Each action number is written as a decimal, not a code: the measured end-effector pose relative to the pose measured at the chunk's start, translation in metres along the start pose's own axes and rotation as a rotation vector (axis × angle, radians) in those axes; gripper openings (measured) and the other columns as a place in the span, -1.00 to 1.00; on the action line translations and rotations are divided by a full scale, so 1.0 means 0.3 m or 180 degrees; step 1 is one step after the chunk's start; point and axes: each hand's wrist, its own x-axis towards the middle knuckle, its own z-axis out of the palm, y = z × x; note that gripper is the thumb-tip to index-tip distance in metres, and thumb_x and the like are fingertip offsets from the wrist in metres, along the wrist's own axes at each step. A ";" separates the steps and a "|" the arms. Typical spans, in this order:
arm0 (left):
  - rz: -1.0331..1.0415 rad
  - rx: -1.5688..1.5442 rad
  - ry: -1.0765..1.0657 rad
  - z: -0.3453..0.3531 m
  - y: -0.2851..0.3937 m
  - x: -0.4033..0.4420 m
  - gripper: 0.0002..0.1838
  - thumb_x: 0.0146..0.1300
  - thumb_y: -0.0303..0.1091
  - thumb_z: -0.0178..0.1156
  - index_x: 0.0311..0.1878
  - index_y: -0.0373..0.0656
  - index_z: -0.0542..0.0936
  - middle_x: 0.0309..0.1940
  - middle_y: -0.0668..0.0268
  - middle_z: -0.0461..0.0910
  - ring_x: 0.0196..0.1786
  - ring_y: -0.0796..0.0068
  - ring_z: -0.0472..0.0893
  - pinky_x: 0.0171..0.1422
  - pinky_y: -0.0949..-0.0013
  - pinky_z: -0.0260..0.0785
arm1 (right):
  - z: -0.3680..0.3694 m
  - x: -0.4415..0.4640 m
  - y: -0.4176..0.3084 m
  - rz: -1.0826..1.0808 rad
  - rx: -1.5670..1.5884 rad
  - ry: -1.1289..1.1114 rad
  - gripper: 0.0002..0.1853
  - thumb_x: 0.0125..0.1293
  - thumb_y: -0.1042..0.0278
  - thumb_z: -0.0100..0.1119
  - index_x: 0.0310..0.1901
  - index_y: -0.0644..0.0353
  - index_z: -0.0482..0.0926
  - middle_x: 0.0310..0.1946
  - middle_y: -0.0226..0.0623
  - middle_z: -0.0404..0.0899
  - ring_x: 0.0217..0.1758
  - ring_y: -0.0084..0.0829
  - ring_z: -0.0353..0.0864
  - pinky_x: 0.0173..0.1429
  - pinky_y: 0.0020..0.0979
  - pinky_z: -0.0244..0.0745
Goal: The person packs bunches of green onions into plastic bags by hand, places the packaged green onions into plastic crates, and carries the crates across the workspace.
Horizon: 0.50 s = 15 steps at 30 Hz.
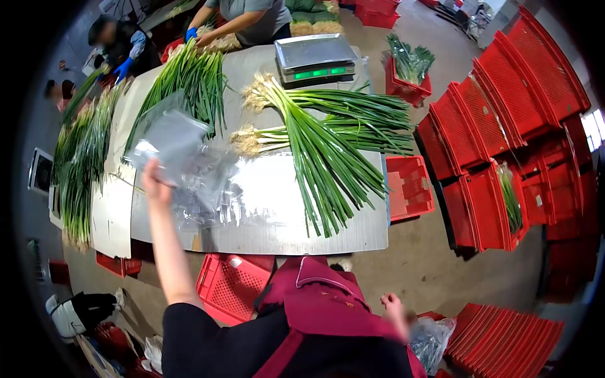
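Head view: clear bag (169,135) could snag its neighbours
Left hand (156,183) pinches it by an edge over the bag pile (205,195) on the table (283,242); thin film clinging together could drag others along; the right hand (393,310) hangs low beside the apron (334,312), loosely curled, whether holding anything I cannot tell

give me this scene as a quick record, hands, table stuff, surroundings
left hand: holds a clear bag above the table
right hand: off the table, fingers curled, nothing visible in it
produce: green onions, some bundles crossed
scale: far side of the table, display lit green
crates: red, stacked to the right
co-worker: across the table, blue glove at more onions
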 end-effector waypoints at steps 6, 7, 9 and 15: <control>-0.1199 -0.0835 0.0530 -0.203 -0.632 -0.260 -0.85 0.11 -0.37 0.04 -0.22 -0.10 0.43 -0.38 0.41 0.49 -0.34 0.46 0.52 -0.21 0.38 0.42 | -0.029 0.293 -0.052 -0.0636 -0.0175 -0.0258 -0.72 0.09 0.31 0.14 -0.20 0.28 0.48 -0.54 -0.39 0.47 -0.45 -0.58 0.40 -0.29 -0.51 0.35; -0.1171 -0.0629 0.1219 -0.063 -0.690 -0.332 -0.83 0.11 -0.37 0.03 -0.21 -0.12 0.43 -0.33 0.37 0.50 -0.28 0.40 0.52 -0.15 0.33 0.41 | -0.039 0.305 -0.092 -0.0767 -0.0473 -0.0345 -0.71 0.09 0.29 0.14 -0.18 0.27 0.48 -0.53 -0.34 0.49 -0.45 -0.54 0.43 -0.29 -0.49 0.36; -0.1610 -0.0806 0.1159 -0.026 -0.804 -0.387 -0.83 0.13 -0.37 0.02 -0.21 -0.17 0.43 -0.26 0.28 0.52 -0.20 0.30 0.51 -0.07 0.27 0.38 | -0.064 0.331 -0.193 -0.0962 -0.0864 -0.0527 -0.69 0.09 0.28 0.14 -0.16 0.26 0.48 -0.52 -0.29 0.50 -0.45 -0.50 0.45 -0.28 -0.48 0.37; -0.1300 0.0395 0.2082 -0.035 -1.009 -0.481 -0.49 -0.01 -0.39 0.25 0.01 -0.33 0.31 -0.11 0.11 0.43 -0.05 0.24 0.45 0.02 0.24 0.32 | -0.118 0.429 -0.539 -0.2214 -0.1175 -0.0751 -0.83 0.13 0.37 0.10 -0.27 0.24 0.52 -0.54 -0.24 0.52 -0.49 -0.46 0.50 -0.34 -0.46 0.38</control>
